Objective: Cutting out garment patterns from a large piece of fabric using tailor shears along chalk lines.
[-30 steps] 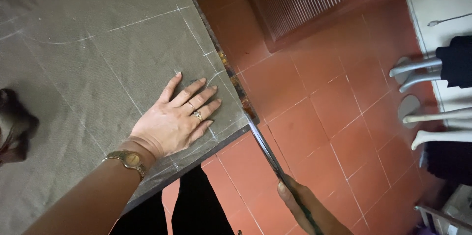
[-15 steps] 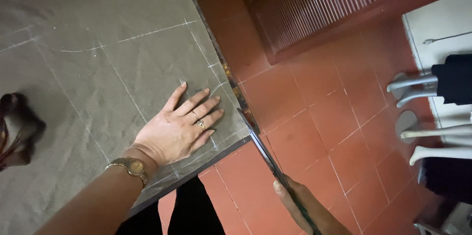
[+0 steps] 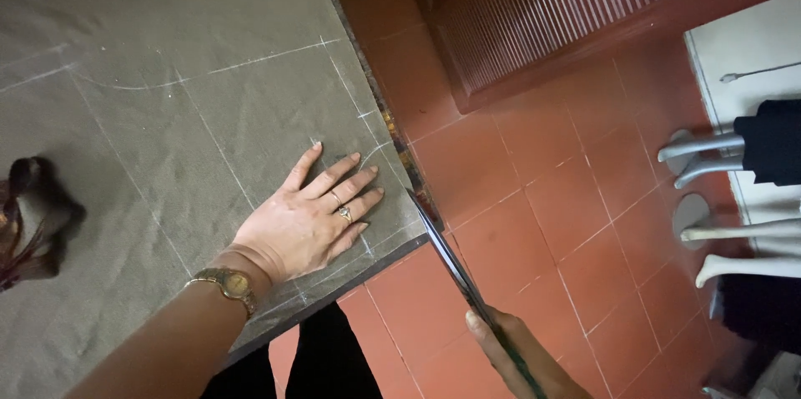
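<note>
Grey cloth, marked with white chalk lines, covered the worktop from nine o'clock across to the centre, and a dark bundled object lay on it at the nine o'clock edge, too dim to identify. Nearer the middle, the left hand lay flat on the cloth, palm down, fingers spread toward one o'clock, holding nothing; it wore a ring, and a gold wristwatch sat at the wrist. Just beside its fingertips, at the cloth's edge, the tip of the scissors met the fabric, the blades running down toward five o'clock. The right hand, low at six o'clock, had its grip closed around what seemed to be the scissors' handles, though the frame edge cut them off. Red floor tiles filled the right half, with a slatted red door at one o'clock and white chair legs at three o'clock.
</note>
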